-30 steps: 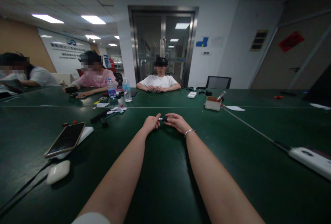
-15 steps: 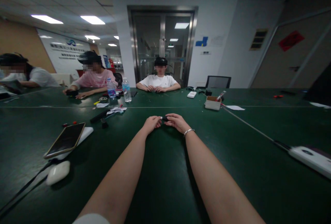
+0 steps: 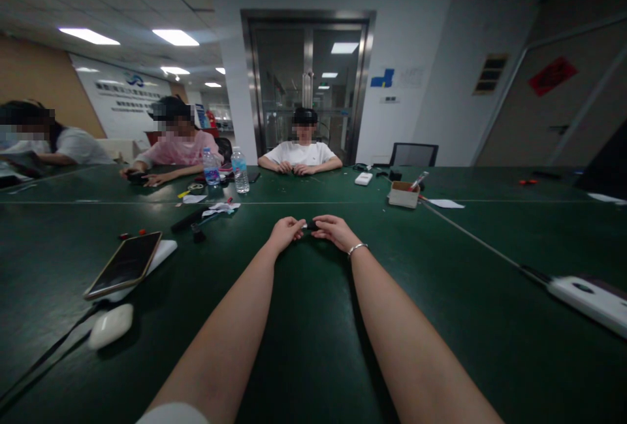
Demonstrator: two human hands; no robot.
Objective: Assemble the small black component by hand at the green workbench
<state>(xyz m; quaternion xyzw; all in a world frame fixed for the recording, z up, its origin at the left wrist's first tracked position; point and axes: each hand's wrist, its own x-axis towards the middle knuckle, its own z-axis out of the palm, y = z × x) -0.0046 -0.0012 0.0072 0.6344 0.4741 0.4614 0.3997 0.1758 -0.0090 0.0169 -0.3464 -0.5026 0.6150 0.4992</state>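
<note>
Watched remotely. Nearest, a white case lay on the green surface; beyond, a phone rested across a white slab. Farther, left hand pinched the pale end of a small black piece; right hand gripped its dark end, nearly closed too. I judged the two-ended hold steadied it. Two bottles stood past them.

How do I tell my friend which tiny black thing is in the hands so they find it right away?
Find the big green table, then the left hand and right hand nearly meeting mid-view. Between them is the black piece, with a pale end toward the left hand. Unlike the phone over to the left, it's tiny and held.
</note>
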